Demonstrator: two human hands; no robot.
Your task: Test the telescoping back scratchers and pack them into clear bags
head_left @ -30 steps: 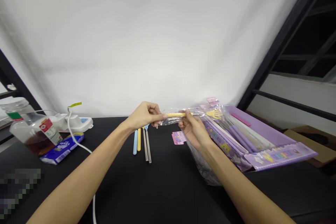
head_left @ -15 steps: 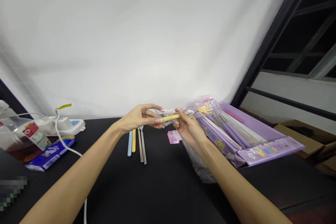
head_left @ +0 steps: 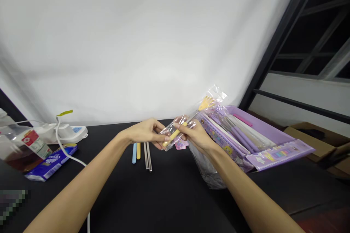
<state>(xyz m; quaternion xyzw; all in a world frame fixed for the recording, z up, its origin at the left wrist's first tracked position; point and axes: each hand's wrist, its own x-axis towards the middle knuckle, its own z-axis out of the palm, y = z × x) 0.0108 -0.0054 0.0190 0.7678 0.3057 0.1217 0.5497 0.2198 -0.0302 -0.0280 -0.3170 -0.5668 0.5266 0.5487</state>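
Note:
A back scratcher with a yellow handle and a yellow claw-like head is inside a clear plastic sleeve. It tilts up to the right above the black table. My left hand pinches the sleeve and handle at the lower end. Thumb and fingers of my right hand close on the handle farther up. Below my left hand lie a blue handle, a yellow handle and metal rods, their far ends hidden. A pink card lies behind the sleeve, partly covered.
At the right stands an open purple box of wrapped long items, with clear plastic by its front. On the left are a bottle, a blue packet, a power strip and a white cable. A white wall rises behind.
The back scratcher has tilted more steeply, its claw end rising and its handle end dropping. Both hands still hold it, and my left hand has moved slightly down.

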